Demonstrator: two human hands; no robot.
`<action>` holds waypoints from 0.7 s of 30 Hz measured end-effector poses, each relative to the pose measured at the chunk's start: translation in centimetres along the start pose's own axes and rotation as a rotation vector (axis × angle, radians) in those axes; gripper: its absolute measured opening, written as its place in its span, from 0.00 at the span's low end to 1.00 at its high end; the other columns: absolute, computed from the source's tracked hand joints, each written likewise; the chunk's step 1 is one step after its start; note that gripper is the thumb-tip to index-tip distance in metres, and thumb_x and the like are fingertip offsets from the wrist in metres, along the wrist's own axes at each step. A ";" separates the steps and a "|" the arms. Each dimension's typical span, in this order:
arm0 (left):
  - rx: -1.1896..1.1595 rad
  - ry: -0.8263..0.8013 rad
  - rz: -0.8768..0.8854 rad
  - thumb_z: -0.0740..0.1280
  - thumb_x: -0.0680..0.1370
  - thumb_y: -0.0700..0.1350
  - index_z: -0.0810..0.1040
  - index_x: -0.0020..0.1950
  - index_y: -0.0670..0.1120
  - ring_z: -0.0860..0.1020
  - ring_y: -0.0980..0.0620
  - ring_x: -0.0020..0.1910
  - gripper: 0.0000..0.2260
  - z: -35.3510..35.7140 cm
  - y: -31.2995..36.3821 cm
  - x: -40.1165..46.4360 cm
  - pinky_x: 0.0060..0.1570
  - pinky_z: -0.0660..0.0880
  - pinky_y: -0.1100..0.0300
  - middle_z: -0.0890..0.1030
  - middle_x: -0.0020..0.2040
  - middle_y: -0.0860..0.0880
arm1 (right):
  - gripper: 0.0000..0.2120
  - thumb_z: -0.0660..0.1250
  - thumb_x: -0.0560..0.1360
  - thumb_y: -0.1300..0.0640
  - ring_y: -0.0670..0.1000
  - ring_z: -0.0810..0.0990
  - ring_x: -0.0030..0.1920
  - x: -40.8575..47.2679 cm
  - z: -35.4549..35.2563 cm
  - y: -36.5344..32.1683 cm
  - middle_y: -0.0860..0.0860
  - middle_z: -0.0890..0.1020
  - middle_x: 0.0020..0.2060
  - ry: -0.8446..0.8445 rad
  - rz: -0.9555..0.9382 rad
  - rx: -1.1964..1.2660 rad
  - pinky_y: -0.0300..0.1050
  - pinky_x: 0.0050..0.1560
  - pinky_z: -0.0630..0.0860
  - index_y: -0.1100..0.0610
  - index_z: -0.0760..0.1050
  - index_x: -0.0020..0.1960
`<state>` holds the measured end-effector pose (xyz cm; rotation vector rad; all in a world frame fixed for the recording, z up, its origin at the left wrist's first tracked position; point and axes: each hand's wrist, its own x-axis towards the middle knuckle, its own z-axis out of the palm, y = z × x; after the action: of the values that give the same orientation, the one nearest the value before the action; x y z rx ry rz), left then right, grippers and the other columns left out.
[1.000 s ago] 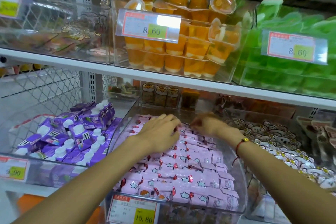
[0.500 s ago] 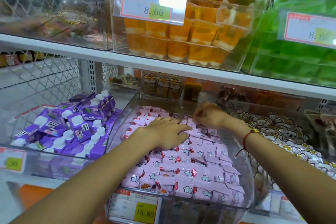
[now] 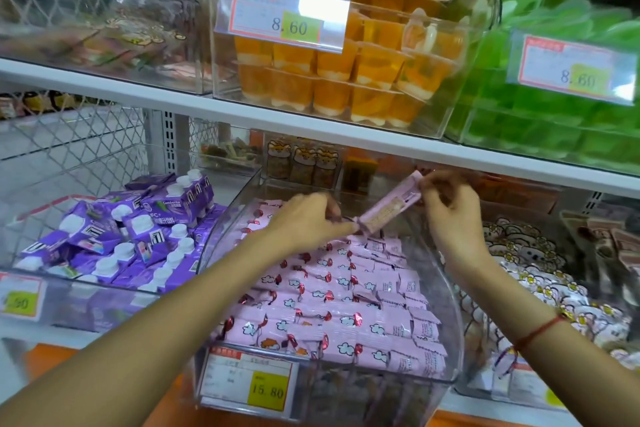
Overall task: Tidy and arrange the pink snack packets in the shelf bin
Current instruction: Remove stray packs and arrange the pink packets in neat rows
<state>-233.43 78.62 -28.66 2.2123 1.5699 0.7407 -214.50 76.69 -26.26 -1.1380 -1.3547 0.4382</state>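
Above the clear bin (image 3: 453, 291), the left hand (image 3: 311, 222) and right hand (image 3: 450, 211) each pinch one end of a lifted pink packet (image 3: 388, 210), tilted up rightward. Below lie rows of pink snack packets (image 3: 332, 302); purple cartons (image 3: 138, 229) sit left.

Both arms bare, no sleeves; thin red string bracelet (image 3: 536, 332) w/ small gold bead on right wrist.

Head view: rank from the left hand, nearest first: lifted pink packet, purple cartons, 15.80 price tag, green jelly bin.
1. Lifted pink packet: pinched at its lower end by the left hand.
2. Purple cartons: next bin to the left.
3. 15.80 price tag: front of the pink bin, below.
4. Green jelly bin: upper shelf, far right.
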 end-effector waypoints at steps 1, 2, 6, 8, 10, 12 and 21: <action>-0.078 -0.015 -0.025 0.70 0.71 0.62 0.72 0.59 0.49 0.78 0.53 0.47 0.24 -0.5 0.4 0.1 0.42 0.76 0.59 0.77 0.52 0.52 | 0.04 0.62 0.79 0.59 0.41 0.79 0.35 -0.1 -0.2 -0.2 0.52 0.81 0.40 0.003 0.097 0.094 0.30 0.31 0.74 0.58 0.74 0.46; -0.171 -0.083 -0.029 0.71 0.70 0.61 0.70 0.64 0.48 0.77 0.54 0.49 0.28 -0.9 0.8 0.1 0.46 0.76 0.59 0.76 0.55 0.52 | 0.05 0.62 0.79 0.59 0.42 0.80 0.34 -0.3 -0.2 -0.4 0.54 0.82 0.41 -0.031 0.211 0.204 0.30 0.30 0.74 0.59 0.74 0.46; -0.285 -0.288 0.030 0.67 0.75 0.56 0.70 0.69 0.47 0.78 0.54 0.52 0.25 -1.6 1.7 -0.4 0.44 0.73 0.66 0.77 0.58 0.50 | 0.10 0.61 0.80 0.61 0.53 0.84 0.49 -0.7 0.0 -1.0 0.60 0.83 0.48 -0.198 0.513 0.507 0.37 0.41 0.81 0.67 0.75 0.55; -0.326 -0.285 -0.004 0.67 0.76 0.56 0.76 0.63 0.46 0.79 0.61 0.43 0.20 -1.8 1.5 -0.3 0.37 0.73 0.69 0.80 0.50 0.52 | 0.11 0.59 0.81 0.61 0.52 0.83 0.49 -0.8 0.1 -0.9 0.58 0.83 0.48 -0.225 0.519 0.398 0.38 0.44 0.81 0.66 0.74 0.58; -0.430 -0.248 -0.118 0.66 0.76 0.57 0.81 0.54 0.45 0.78 0.66 0.29 0.17 -1.9 1.2 -0.1 0.27 0.70 0.73 0.82 0.39 0.55 | 0.11 0.60 0.80 0.60 0.49 0.79 0.50 -0.9 0.1 -0.7 0.54 0.81 0.51 -0.246 0.347 0.036 0.42 0.50 0.78 0.62 0.72 0.61; -0.549 -0.226 -0.232 0.66 0.75 0.61 0.82 0.49 0.45 0.76 0.66 0.24 0.19 -2.1 1.2 -0.2 0.22 0.68 0.74 0.83 0.32 0.57 | 0.19 0.65 0.76 0.62 0.47 0.74 0.56 -1.4 0.0 -0.7 0.51 0.76 0.57 -0.347 0.048 -0.311 0.36 0.54 0.73 0.56 0.68 0.66; -0.690 -0.275 -0.272 0.52 0.79 0.64 0.83 0.47 0.48 0.77 0.59 0.27 0.26 -1.7 1.7 -0.2 0.29 0.71 0.67 0.85 0.38 0.51 | 0.15 0.71 0.71 0.50 0.52 0.72 0.44 -1.0 0.2 -0.4 0.49 0.76 0.42 -0.306 -0.470 -0.810 0.44 0.40 0.64 0.52 0.80 0.57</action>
<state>-233.18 77.75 -26.38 1.4932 1.2032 0.7174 -215.08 75.81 -26.50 -1.3571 -2.0996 -0.3355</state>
